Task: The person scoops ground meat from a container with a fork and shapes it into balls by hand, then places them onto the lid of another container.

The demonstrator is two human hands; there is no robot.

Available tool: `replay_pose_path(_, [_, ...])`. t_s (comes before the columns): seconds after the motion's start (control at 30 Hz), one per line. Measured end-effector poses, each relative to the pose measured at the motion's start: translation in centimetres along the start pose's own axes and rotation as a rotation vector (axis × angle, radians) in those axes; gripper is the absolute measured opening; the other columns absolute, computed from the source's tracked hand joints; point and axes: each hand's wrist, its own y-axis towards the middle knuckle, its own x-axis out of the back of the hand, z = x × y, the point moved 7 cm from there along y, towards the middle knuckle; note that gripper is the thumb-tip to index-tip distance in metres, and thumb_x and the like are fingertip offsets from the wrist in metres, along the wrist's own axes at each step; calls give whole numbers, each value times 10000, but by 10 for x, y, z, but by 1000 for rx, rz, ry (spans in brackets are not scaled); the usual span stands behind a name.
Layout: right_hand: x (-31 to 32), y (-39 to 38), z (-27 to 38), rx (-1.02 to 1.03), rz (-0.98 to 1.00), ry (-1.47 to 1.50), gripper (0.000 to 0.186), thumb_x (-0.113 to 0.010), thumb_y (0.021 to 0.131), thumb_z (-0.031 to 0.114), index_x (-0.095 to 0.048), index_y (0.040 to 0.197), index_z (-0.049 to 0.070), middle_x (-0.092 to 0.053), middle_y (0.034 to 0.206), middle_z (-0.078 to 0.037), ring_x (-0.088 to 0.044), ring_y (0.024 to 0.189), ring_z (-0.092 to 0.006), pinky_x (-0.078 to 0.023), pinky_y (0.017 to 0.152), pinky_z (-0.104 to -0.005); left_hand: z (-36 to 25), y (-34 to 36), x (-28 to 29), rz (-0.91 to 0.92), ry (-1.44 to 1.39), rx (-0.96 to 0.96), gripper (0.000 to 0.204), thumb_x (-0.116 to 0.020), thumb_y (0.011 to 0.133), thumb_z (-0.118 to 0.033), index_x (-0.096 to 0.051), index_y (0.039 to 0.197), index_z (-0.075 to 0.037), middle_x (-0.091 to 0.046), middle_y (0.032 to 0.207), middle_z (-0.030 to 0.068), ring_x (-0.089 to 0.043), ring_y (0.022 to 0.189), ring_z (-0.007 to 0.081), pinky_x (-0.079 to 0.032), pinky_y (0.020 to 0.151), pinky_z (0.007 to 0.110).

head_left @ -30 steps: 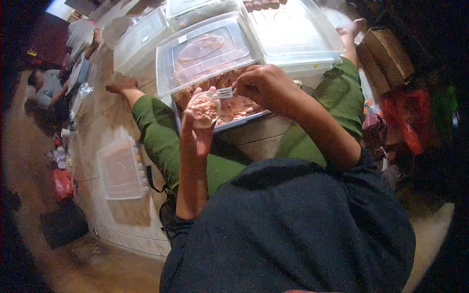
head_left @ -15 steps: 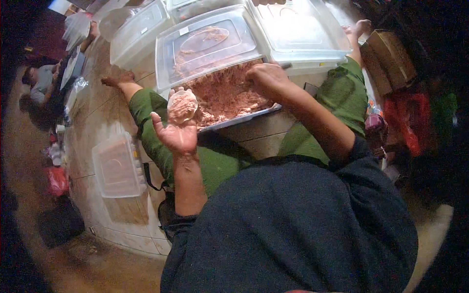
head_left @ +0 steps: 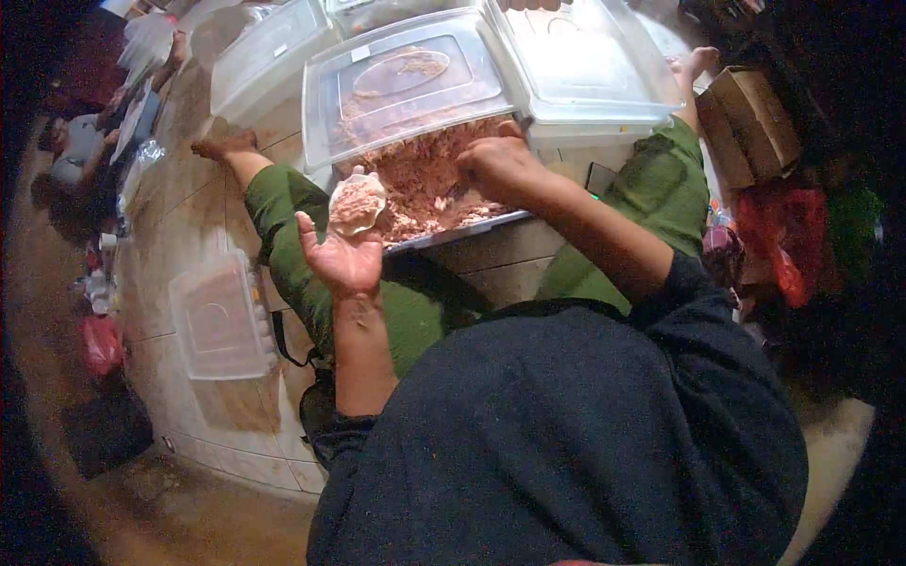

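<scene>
My left hand point(head_left: 342, 259) is palm up, thumb out to the side. On its fingers lies a thin, pale round dumpling wrapper with pinkish minced filling point(head_left: 358, 204) spread on it. My right hand point(head_left: 500, 165) is closed above the bin of filling, its fingers curled round a thin utensil point(head_left: 453, 196) that is mostly hidden; only a small greyish end shows, down by the mince. The clear plastic bin point(head_left: 462, 229) stands between my legs, holding a mass of pinkish minced filling point(head_left: 420, 179). Its translucent lid point(head_left: 415, 80) covers the far part.
More translucent lidded bins point(head_left: 585, 66) stand beyond and to the right. Another lidded container point(head_left: 222, 316) lies on the tiled floor at my left. An open cardboard box point(head_left: 750, 123) and red bags point(head_left: 788, 236) are at the right. Another person point(head_left: 80, 151) is at the far left.
My right hand has moved left and slightly down over the filling in the bin. The left hand keeps the filled wrapper on its fingers, almost in the same place.
</scene>
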Motion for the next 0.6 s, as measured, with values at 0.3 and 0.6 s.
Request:
replay_pose_path(0.3, [65, -26, 52, 122, -230, 375, 142, -654, 766, 163, -668, 902, 125, -646, 843, -97, -637, 735, -224, -507, 648, -329, 55, -10, -39, 133, -16, 167, 714, -541, 829, -403, -273, 1324, 36, -335, 1337, 253, -351, 1240, 348, -287, 1040, 458])
replay_pose_path(0.6, [98, -51, 59, 132, -288, -38, 106, -578, 787, 225, -643, 817, 146, -616, 813, -54, -616, 768, -229, -493, 616, -342, 46, -5, -32, 86, 499, -67, 571, -515, 875, -209, -263, 1343, -3, -392, 1312, 209, -415, 1199, 301, -359, 1003, 412])
